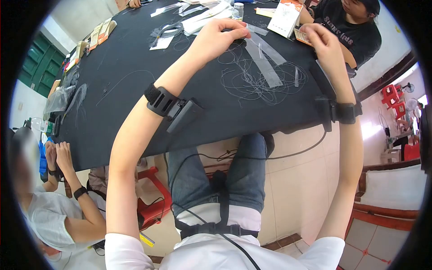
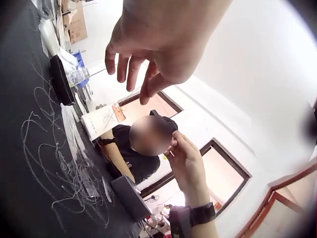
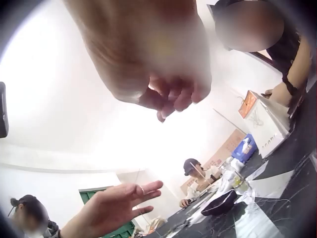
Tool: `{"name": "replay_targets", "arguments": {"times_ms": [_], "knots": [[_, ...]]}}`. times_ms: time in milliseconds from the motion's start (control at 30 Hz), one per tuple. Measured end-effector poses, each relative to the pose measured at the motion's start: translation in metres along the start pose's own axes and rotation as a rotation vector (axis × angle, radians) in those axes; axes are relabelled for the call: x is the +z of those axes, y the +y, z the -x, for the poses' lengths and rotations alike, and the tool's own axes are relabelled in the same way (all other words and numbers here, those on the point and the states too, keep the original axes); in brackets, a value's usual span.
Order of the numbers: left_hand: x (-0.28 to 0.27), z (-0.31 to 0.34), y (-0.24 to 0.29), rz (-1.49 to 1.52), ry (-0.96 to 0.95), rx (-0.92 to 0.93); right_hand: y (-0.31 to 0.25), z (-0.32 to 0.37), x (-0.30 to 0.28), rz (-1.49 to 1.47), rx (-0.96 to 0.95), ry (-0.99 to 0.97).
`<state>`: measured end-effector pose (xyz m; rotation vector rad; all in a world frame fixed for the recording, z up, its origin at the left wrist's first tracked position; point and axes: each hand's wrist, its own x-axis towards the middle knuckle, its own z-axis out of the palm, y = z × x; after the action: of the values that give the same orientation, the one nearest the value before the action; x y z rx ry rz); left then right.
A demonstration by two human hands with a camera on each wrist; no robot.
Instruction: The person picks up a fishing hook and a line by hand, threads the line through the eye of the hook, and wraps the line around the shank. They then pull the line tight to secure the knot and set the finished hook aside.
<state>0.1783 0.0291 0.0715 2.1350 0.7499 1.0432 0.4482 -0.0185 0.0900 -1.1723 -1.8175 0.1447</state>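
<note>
My left hand (image 1: 218,38) is raised over the far middle of the black table, thumb and index tips together in a pinch. A fine strand shows at its fingers in the right wrist view. Off to the right, my right hand (image 1: 325,42) is held up with curled fingers. In the left wrist view its fingertips pinch a thin, pale end like clear line; the line's run between the hands is too fine to follow. Below them a loose tangle of clear line (image 1: 236,85) lies on the tabletop, partly over clear plastic strips (image 1: 265,67).
A white-and-orange packet (image 1: 284,20) stands near the far right edge, before a person in a black shirt (image 1: 348,24). A small jar (image 1: 238,11) and a coil of line (image 1: 168,30) lie beyond my left hand. Another person (image 1: 67,211) sits at left. Plastic bags (image 1: 60,99) rest on the left edge.
</note>
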Motion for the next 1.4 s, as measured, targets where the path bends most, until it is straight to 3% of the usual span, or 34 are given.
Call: {"name": "replay_targets", "arguments": {"times_ms": [133,333,367,467,533,767,967,1100,1233,1267,1400], "knots": [[-0.010,0.007,0.000,0.123,-0.030,-0.088,-0.006,-0.016,-0.008,-0.315,0.123,0.177],[-0.036,0.031,0.013,0.149,-0.124,-0.198,-0.017,-0.032,-0.006,-0.369,0.200,0.269],[-0.042,0.038,0.013,0.287,-0.144,-0.244,-0.019,-0.033,-0.004,-0.383,0.224,0.259],[-0.065,0.074,0.019,0.643,-0.179,-0.406,-0.030,-0.034,0.013,-0.412,0.300,0.041],[-0.075,0.093,0.023,0.664,-0.155,-0.436,-0.025,-0.037,0.023,-0.400,0.319,-0.099],[-0.099,0.153,0.018,0.688,-0.058,-0.483,-0.018,-0.066,0.074,-0.290,0.266,-0.125],[-0.121,0.193,0.010,0.775,0.010,-0.499,-0.042,-0.081,0.113,-0.184,0.235,-0.325],[-0.130,0.216,0.003,0.842,0.072,-0.513,-0.065,-0.079,0.137,-0.099,0.184,-0.323],[-0.134,0.234,-0.002,0.768,0.107,-0.530,-0.064,-0.085,0.151,-0.135,0.165,-0.389],[-0.137,0.239,-0.003,0.727,0.124,-0.538,-0.054,-0.091,0.151,-0.137,0.233,-0.421],[-0.159,0.260,-0.003,0.569,0.263,-0.593,-0.084,-0.072,0.156,-0.245,0.233,-0.658]]}}
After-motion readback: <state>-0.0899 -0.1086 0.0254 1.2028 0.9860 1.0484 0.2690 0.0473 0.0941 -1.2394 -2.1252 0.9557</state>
